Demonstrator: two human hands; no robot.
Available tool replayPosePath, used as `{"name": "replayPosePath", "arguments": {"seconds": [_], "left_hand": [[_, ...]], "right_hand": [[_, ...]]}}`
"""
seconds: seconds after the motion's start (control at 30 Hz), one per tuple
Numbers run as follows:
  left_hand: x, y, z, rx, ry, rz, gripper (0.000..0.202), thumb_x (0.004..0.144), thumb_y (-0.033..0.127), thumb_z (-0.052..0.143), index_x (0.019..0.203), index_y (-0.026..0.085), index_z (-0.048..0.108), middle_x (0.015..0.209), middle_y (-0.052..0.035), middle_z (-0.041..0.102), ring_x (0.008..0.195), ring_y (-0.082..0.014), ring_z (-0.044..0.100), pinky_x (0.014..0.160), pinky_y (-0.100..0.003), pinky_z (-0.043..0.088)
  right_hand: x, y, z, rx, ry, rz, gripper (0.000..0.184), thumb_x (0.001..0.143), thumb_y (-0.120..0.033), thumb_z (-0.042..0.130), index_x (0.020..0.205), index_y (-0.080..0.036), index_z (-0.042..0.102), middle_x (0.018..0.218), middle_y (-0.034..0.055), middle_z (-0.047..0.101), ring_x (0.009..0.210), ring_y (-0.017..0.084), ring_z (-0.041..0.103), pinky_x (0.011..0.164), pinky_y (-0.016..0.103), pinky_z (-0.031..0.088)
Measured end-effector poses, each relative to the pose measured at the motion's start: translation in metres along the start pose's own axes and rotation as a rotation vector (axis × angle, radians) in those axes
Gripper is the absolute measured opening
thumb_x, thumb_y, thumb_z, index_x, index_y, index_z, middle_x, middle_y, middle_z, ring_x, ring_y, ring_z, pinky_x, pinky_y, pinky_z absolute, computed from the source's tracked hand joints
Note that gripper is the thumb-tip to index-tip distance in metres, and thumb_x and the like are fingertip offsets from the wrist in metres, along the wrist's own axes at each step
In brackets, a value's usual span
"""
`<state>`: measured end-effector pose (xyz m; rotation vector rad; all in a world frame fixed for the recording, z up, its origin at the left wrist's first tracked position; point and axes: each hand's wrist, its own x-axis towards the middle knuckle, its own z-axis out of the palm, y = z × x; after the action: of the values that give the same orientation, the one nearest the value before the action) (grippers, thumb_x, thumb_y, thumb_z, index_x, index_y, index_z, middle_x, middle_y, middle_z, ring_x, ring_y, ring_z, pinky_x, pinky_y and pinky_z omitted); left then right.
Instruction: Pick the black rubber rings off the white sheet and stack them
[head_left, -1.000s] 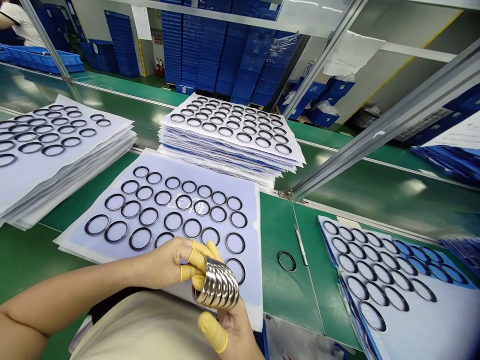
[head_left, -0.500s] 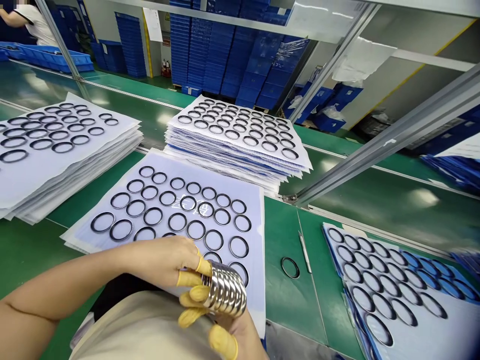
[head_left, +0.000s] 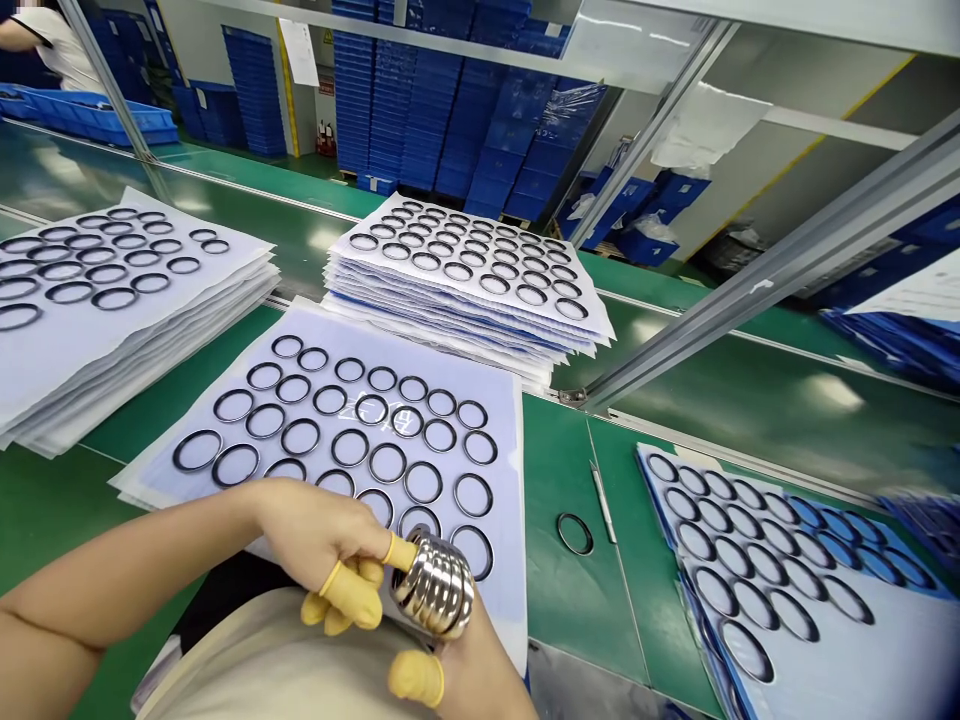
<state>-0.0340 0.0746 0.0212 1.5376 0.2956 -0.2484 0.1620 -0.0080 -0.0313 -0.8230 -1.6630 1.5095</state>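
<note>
Since half a second ago, the left hand is seen shifted: one fingertip is laid at the end of the ring stack, the others curled clear, so the stack is less enclosed. The stack is held up beside the right hand, thumb apart; whether it is clamped cannot be told. Beyond the sheet's right edge, bare tabletop is broken by a loose ring and a knife.

Yellow finger cots, cream top, bare forearms

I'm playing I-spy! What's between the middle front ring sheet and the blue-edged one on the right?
A single ring and a slim pale tool, on green tabletop, in the head view.
</note>
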Motion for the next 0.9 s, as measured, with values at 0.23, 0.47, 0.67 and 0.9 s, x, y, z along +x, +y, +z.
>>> {"name": "replayPosePath", "arguments": {"seconds": [0.23, 0.47, 0.67, 0.9], "left_hand": [[0.014, -0.006, 0.01, -0.174, -0.071, 0.173, 0.044, 0.091, 0.045, 0.049, 0.124, 0.015, 0.047, 0.068, -0.0022, 0.07, 0.045, -0.015, 0.065, 0.043, -0.021, 0.048], [0.026, -0.022, 0.02, 0.029, 0.131, 0.308, 0.063, 0.091, 0.063, 0.029, 0.115, 0.011, 0.056, 0.081, -0.0114, 0.071, 0.084, -0.0224, 0.069, 0.075, -0.029, 0.053], [0.036, -0.024, 0.025, -0.208, 0.376, 0.329, 0.064, 0.087, 0.066, 0.036, 0.091, 0.01, 0.068, 0.089, -0.0114, 0.07, 0.09, -0.0227, 0.064, 0.089, -0.034, 0.048], [0.042, -0.019, 0.022, -0.361, 0.449, 0.284, 0.029, 0.08, 0.042, 0.067, 0.075, 0.014, 0.069, 0.075, -0.0027, 0.066, 0.075, -0.014, 0.061, 0.077, -0.023, 0.05]], "right_hand": [[0.003, -0.002, -0.011, -0.071, 0.055, -0.111, 0.084, 0.065, -0.077, 0.057, 0.134, -0.029, 0.049, 0.126, 0.0119, 0.061, 0.119, 0.037, 0.052, 0.102, 0.051, 0.039], [-0.006, 0.001, -0.004, 0.208, 0.168, -0.021, 0.099, 0.058, -0.071, 0.071, 0.139, -0.024, 0.038, 0.127, 0.0165, 0.057, 0.109, 0.035, 0.06, 0.092, 0.051, 0.049], [-0.011, -0.002, 0.0, 0.252, 0.207, -0.003, 0.101, 0.056, -0.071, 0.072, 0.138, -0.025, 0.036, 0.129, 0.0151, 0.051, 0.115, 0.034, 0.055, 0.103, 0.049, 0.039], [-0.015, -0.001, 0.01, 0.251, 0.248, 0.048, 0.104, 0.061, -0.07, 0.069, 0.144, -0.026, 0.025, 0.142, 0.0153, 0.039, 0.127, 0.036, 0.044, 0.102, 0.047, 0.041]]}}
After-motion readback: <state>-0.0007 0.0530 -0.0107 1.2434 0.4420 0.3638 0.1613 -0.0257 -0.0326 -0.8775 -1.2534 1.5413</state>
